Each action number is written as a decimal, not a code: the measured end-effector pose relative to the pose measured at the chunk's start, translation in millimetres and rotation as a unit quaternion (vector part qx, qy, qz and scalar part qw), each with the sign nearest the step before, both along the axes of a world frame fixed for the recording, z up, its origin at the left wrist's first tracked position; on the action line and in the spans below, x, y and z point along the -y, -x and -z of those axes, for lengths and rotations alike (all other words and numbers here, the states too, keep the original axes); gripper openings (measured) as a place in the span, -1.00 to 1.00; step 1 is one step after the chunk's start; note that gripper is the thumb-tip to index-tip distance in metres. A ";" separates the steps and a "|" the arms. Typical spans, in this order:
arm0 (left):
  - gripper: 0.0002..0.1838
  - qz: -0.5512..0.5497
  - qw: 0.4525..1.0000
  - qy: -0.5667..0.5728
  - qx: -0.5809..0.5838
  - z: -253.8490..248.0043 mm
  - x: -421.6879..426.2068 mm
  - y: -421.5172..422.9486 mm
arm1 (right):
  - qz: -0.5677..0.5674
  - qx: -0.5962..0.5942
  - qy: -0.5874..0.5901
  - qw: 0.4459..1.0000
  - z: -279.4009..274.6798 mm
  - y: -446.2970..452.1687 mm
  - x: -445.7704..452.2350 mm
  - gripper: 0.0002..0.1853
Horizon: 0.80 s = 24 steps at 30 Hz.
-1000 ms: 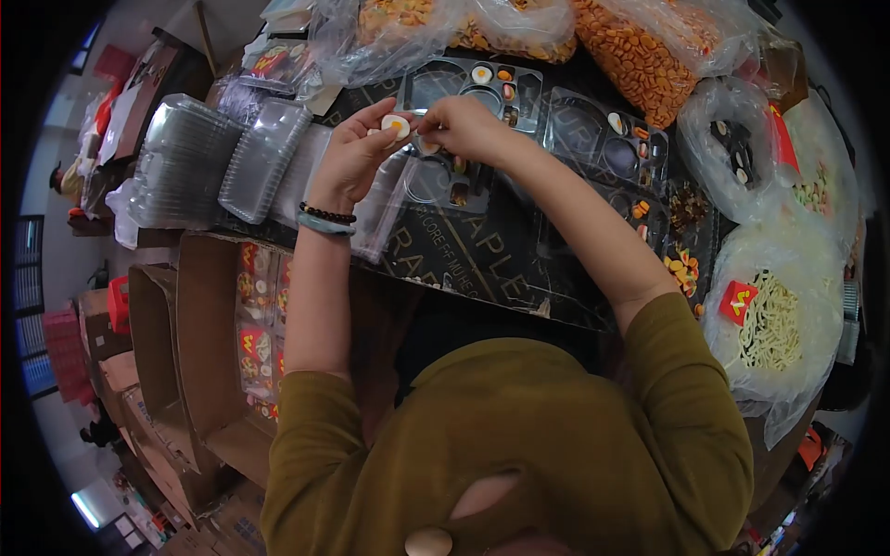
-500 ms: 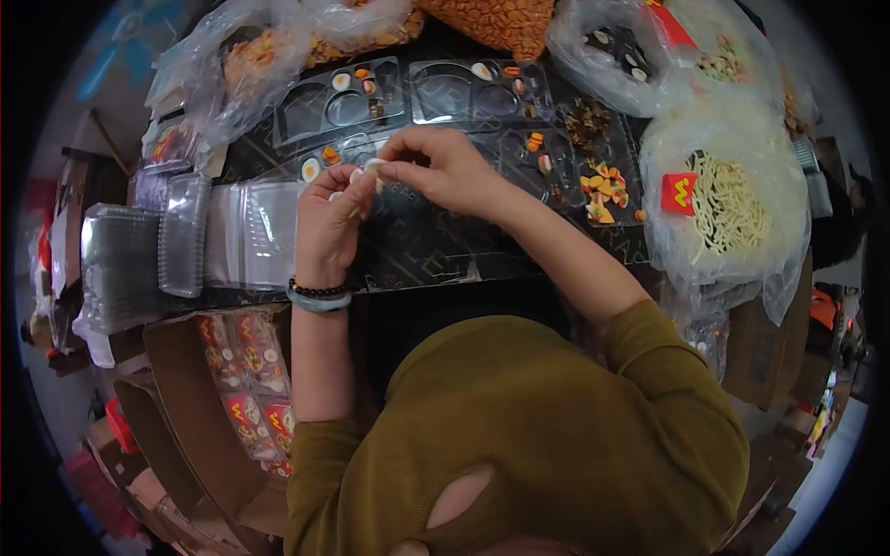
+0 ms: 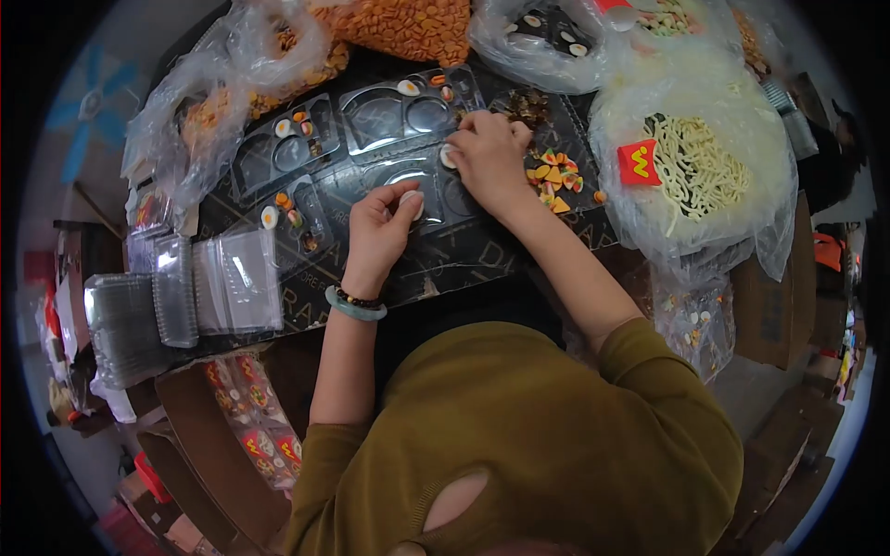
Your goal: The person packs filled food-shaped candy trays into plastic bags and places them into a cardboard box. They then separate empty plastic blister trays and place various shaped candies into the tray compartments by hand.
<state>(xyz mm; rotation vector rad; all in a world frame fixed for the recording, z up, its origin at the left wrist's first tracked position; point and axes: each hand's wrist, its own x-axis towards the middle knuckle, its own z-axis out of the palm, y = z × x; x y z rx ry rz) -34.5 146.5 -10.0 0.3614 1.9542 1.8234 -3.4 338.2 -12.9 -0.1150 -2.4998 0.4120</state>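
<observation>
At the frame's centre, the left hand (image 3: 382, 232) pinches a small white disc (image 3: 413, 202) between thumb and fingertips. Just beyond, the right hand (image 3: 491, 165) bends its closely bunched fingers against another white piece (image 3: 448, 156) over a clear tray (image 3: 453, 198); whether they grip or only press it, I cannot tell. Farther off, orange pieces (image 3: 408, 33) fill a bag at the top of the frame.

2 rounded white pieces (image 3: 448, 157), hand-held, at clear compartmented tray (image 3: 435, 189).
</observation>
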 end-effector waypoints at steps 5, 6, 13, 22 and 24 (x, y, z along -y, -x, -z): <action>-0.81 0.018 0.995 0.067 -0.073 19.4 -10.1 5.3 | -0.020 0.042 -0.045 0.998 10.7 -1.0 2.1 -0.92; -0.82 0.015 0.992 0.069 -0.101 24.8 -12.0 4.8 | -0.028 0.038 -0.044 0.998 10.7 -3.0 3.0 -0.91; -0.79 0.068 0.992 -0.032 0.097 -21.8 -59.8 -2.3 | -0.031 -0.067 0.170 0.983 -25.5 -35.7 -51.0 -0.81; -0.81 0.169 0.944 0.053 -0.279 1.2 -198.6 -24.1 | 0.120 -0.068 0.220 0.966 -84.7 -50.9 -223.3 -0.81; -0.65 0.194 0.893 0.049 -0.402 -1.4 -199.9 -31.2 | 0.195 -0.011 0.151 0.969 -114.5 -30.3 -281.7 -0.77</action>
